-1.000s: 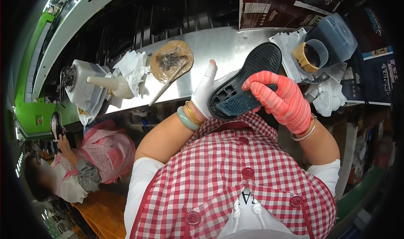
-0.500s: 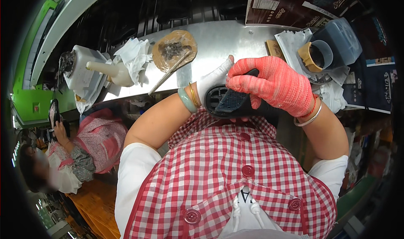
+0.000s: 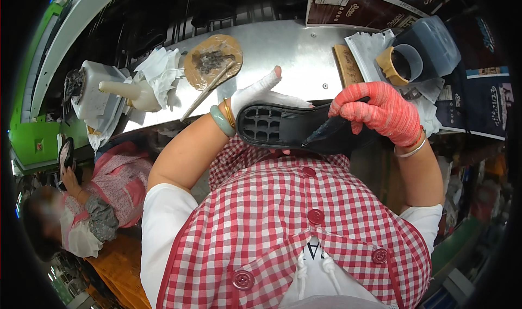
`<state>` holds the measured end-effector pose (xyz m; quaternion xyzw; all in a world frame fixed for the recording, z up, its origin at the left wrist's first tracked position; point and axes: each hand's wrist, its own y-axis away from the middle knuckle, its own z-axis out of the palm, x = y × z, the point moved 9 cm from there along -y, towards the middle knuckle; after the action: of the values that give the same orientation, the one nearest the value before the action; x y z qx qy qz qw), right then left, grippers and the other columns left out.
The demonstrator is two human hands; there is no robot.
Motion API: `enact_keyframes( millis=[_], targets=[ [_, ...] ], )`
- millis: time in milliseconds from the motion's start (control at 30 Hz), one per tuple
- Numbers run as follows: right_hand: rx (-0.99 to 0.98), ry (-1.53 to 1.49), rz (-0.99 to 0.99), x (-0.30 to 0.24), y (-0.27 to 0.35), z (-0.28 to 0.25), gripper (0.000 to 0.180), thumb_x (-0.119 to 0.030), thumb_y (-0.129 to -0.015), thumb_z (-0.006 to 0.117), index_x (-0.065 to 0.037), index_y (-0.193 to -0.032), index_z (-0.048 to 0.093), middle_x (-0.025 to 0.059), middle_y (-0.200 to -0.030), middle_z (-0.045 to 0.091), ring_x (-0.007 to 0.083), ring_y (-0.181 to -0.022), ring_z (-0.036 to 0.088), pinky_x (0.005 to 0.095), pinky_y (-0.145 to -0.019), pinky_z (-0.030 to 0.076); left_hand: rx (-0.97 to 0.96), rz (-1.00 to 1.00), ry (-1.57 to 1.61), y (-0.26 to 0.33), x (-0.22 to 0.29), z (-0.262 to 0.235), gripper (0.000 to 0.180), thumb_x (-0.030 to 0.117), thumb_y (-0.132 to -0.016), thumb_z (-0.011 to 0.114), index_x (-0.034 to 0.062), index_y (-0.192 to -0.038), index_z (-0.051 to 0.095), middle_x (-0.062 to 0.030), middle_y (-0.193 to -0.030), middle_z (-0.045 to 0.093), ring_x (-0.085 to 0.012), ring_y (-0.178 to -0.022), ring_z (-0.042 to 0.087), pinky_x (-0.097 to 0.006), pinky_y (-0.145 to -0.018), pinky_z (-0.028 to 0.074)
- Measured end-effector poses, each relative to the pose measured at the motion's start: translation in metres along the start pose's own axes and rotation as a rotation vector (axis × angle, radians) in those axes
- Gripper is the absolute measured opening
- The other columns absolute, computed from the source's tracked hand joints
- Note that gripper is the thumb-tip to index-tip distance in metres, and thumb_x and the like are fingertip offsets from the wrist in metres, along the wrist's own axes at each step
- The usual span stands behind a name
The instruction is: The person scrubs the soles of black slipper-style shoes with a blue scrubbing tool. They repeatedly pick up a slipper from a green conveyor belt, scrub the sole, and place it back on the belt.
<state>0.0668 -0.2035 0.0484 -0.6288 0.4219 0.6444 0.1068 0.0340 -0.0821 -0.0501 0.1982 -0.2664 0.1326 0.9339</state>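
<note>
A black shoe sole [image 3: 263,125] with an open grid at its heel end lies across my hands, in front of my checked apron. My left hand [image 3: 266,94], in a white glove with bare fingertips, grips it. The thumb stands up beyond the far edge, and fingertips show below the near edge. Over the other end, my right hand [image 3: 383,113], in a coral knit glove, is closed in a pinch on a slim dark tool [image 3: 321,133]. Its lower tip reaches the sole's surface near the middle; its exact kind is unclear.
On the metal bench [image 3: 272,48] lie a round brown pad [image 3: 197,75] with a stick [image 3: 209,91], a cream squeeze bottle [image 3: 122,90], crumpled paper [image 3: 160,72] and a wooden block [image 3: 347,64]. Plastic containers [image 3: 432,45] stand right. A co-worker [image 3: 117,184] works at left.
My right hand has moved right and slightly down with the slim tool. The sole has shifted left and turned flatter, so more of its surface and heel grid shows. The view has also shifted slightly.
</note>
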Motion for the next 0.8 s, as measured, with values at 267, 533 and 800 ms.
enact_keyframes(
  millis=[267, 533, 800],
  targets=[
    [0.541, -0.303, -0.329, 0.011, 0.068, -0.092, 0.027, -0.029, -0.089, 0.059, -0.004, -0.097, 0.065, 0.0008, -0.087, 0.067, 0.0028, -0.058, 0.057, 0.0149, -0.046, 0.037, -0.072, 0.338, 0.152, 0.024, 0.057, 0.007, 0.060, 0.028, -0.088, 0.052, 0.0040, -0.139, 0.031, -0.0226, -0.135, 0.039, -0.0322, -0.124, 0.042, -0.050, -0.106, 0.030],
    [1.129, -0.182, -0.289, 0.040, 0.104, -0.166, 0.024, -0.019, -0.086, 0.064, -0.002, -0.103, 0.063, 0.0018, -0.090, 0.065, 0.0066, -0.064, 0.055, 0.0205, -0.060, 0.047, 0.146, 0.684, 0.390, 0.037, 0.059, -0.025, 0.060, 0.047, -0.090, 0.041, 0.0113, -0.138, 0.035, -0.0154, -0.140, 0.036, -0.0432, -0.126, 0.034, -0.064, -0.092, 0.036],
    [1.188, -0.147, -0.241, 0.068, 0.099, -0.189, 0.026, -0.024, -0.085, 0.065, -0.003, -0.099, 0.066, 0.0021, -0.077, 0.061, 0.0081, -0.064, 0.056, 0.0226, -0.059, 0.048, 0.462, 0.542, 0.635, 0.015, -0.027, -0.057, 0.061, 0.058, -0.091, 0.029, 0.0143, -0.130, 0.046, -0.0121, -0.126, 0.051, -0.0383, -0.110, 0.051, -0.038, -0.064, 0.050]
  ],
)
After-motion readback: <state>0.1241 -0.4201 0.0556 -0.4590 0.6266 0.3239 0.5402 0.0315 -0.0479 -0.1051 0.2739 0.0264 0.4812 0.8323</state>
